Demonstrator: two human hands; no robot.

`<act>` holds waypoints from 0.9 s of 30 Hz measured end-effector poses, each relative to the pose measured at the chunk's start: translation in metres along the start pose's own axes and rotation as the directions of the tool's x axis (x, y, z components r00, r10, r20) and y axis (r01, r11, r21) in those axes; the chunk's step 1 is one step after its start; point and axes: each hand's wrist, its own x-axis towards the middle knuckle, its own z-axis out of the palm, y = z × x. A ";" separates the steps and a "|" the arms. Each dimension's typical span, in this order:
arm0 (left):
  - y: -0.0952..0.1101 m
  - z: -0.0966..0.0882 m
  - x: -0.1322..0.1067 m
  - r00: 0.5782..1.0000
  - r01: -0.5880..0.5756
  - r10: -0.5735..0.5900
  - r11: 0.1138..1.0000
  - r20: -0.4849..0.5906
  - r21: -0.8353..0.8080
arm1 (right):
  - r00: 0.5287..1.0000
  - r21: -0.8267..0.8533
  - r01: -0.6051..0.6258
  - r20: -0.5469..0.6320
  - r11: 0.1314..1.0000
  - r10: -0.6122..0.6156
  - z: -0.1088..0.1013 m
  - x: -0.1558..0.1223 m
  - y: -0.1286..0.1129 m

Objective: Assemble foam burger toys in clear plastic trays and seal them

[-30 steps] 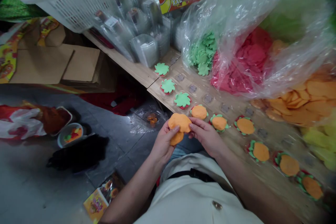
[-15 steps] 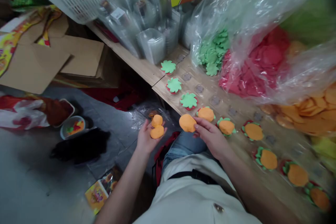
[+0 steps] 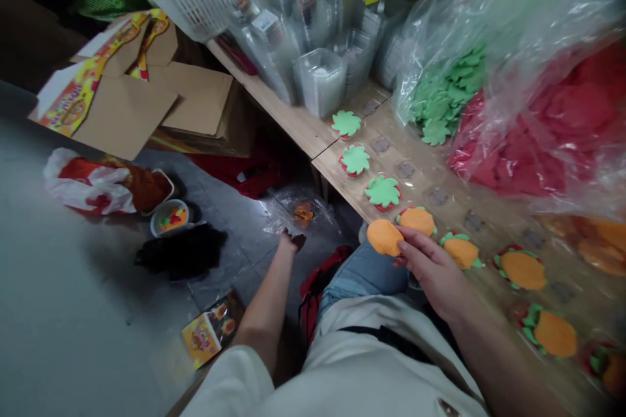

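From the head camera, the right hand (image 3: 430, 270) pinches an orange gummy bun (image 3: 385, 237) by its edge, right of centre, just above a row of gummy burgers (image 3: 521, 270) on the wooden desk (image 3: 288, 124). Left of it, low in the middle, the left hand (image 3: 291, 242) dips bunched over the grey floor (image 3: 73, 287); whether it holds anything, I cannot tell.

Soft orange bun disc (image 3: 385, 238), oval and matte, held at its rim by the right fingertips (image 3: 402, 246), projecting beyond them.
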 end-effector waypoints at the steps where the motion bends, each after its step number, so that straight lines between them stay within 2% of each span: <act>1: -0.007 0.000 -0.009 1.000 -0.003 0.003 1.000 0.014 0.029 | 1.000 -0.006 0.004 -0.005 1.000 -0.004 0.001 0.000 -0.001; 4: -0.024 0.007 -0.050 0.990 -0.036 0.020 0.993 0.143 0.113 | 1.000 -0.084 0.016 0.009 0.996 -0.016 0.005 0.000 -0.007; 6: -0.028 0.018 -0.085 0.946 -0.068 0.012 0.984 0.323 0.163 | 0.997 -0.143 0.044 0.061 0.989 -0.036 0.010 0.000 -0.012; 7: -0.027 0.025 -0.103 0.899 -0.091 -0.002 0.977 0.439 0.192 | 0.994 -0.158 0.066 0.095 0.985 -0.052 0.012 0.000 -0.014; 8: -0.026 0.032 -0.120 0.806 -0.158 -0.010 0.960 0.592 0.232 | 0.989 -0.165 0.092 0.128 0.982 -0.071 0.014 0.001 -0.016; 9: -0.024 0.040 -0.135 0.724 -0.231 -0.011 0.939 0.690 0.257 | 0.984 -0.165 0.118 0.151 0.979 -0.093 0.016 0.001 -0.018; 10: -0.021 0.048 -0.147 0.659 -0.317 0.006 0.909 0.752 0.271 | 0.980 -0.158 0.136 0.163 0.978 -0.110 0.016 0.001 -0.020; 11: -0.020 0.056 -0.157 0.622 -0.399 0.038 0.875 0.782 0.275 | 0.980 -0.134 0.141 0.163 0.981 -0.118 0.016 0.001 -0.021; 13: -0.019 0.068 -0.168 0.627 -0.517 0.130 0.808 0.768 0.284 | 0.985 -0.003 0.098 0.143 0.995 -0.097 0.014 0.002 -0.021; 16: -0.024 0.078 -0.173 0.643 -0.599 0.218 0.740 0.734 0.305 | 0.986 0.259 -0.031 0.168 0.965 -0.014 0.009 0.002 -0.019; 19: -0.029 0.080 -0.174 0.636 -0.627 0.222 0.706 0.739 0.328 | 0.987 0.270 -0.016 0.160 0.963 -0.028 0.007 0.005 -0.016; 22: -0.033 0.082 -0.177 0.649 -0.567 0.159 0.753 0.744 0.333 | 0.995 0.282 0.017 0.089 0.959 -0.044 0.007 0.009 -0.014; 25: -0.034 0.088 -0.182 0.690 -0.423 0.072 0.848 0.720 0.321 | 0.997 0.409 -0.046 0.072 0.911 0.018 0.005 0.014 -0.014; 27: -0.034 0.091 -0.184 0.715 -0.354 0.035 0.880 0.698 0.318 | 0.995 0.446 -0.078 0.083 0.892 0.046 0.004 0.016 -0.015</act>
